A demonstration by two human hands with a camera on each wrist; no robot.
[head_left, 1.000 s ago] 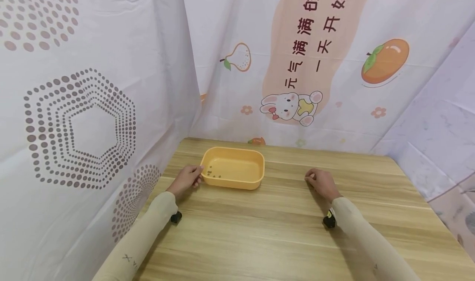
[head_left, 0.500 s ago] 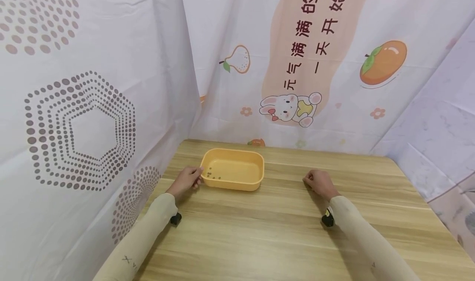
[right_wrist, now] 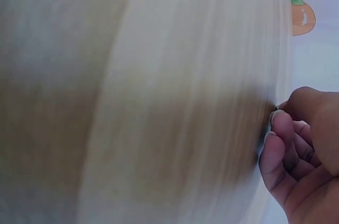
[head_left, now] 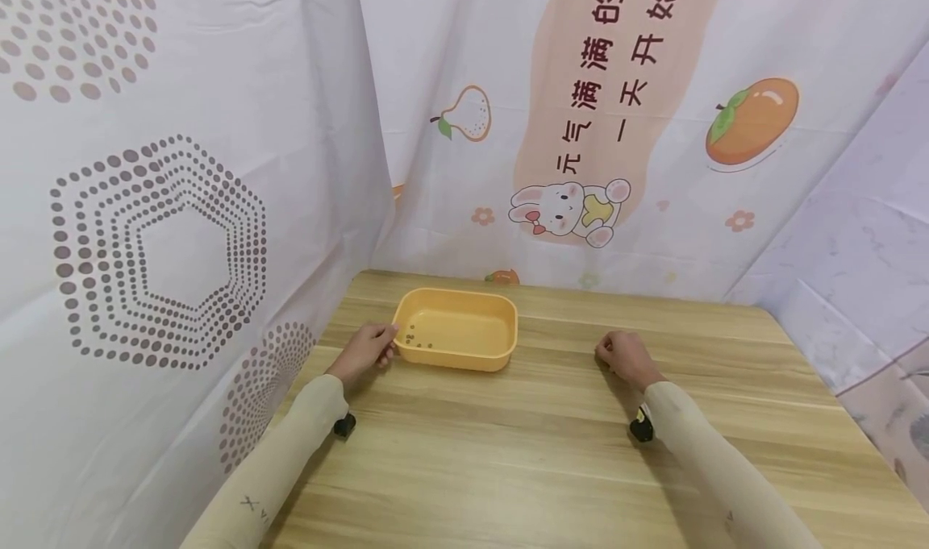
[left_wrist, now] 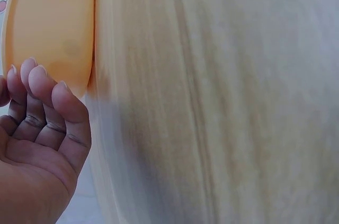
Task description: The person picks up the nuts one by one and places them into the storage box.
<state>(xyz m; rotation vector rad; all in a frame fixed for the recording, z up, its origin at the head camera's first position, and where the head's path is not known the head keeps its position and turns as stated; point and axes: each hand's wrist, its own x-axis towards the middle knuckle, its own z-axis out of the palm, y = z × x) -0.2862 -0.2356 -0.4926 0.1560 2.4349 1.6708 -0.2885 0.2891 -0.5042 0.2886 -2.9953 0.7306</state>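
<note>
A yellow plastic basin (head_left: 457,362) stands on the table, with several tiny dark pieces (head_left: 410,338) lying at the left end of its floor, too small to identify. My left hand (head_left: 367,349) grips the basin's left end, thumb at the rim; in the left wrist view its curled fingers (left_wrist: 69,105) are against the yellow wall. Well to the right, my right hand (head_left: 628,357) is low at the tabletop. Thumb and index finger meet there in the right wrist view, and a tiny dark piece (right_wrist: 276,108) shows between their tips, mostly hidden.
The wood-grain table (head_left: 493,452) runs up to a printed cloth (head_left: 450,234) at the back. Another patterned cloth (head_left: 305,170) hangs close along the left side. Black wrist devices (head_left: 642,428) sit under both sleeves.
The right hand shifts very slightly left and its fingers draw in closer to the table. The left hand and the basin stay in place; the head view wobbles a little.
</note>
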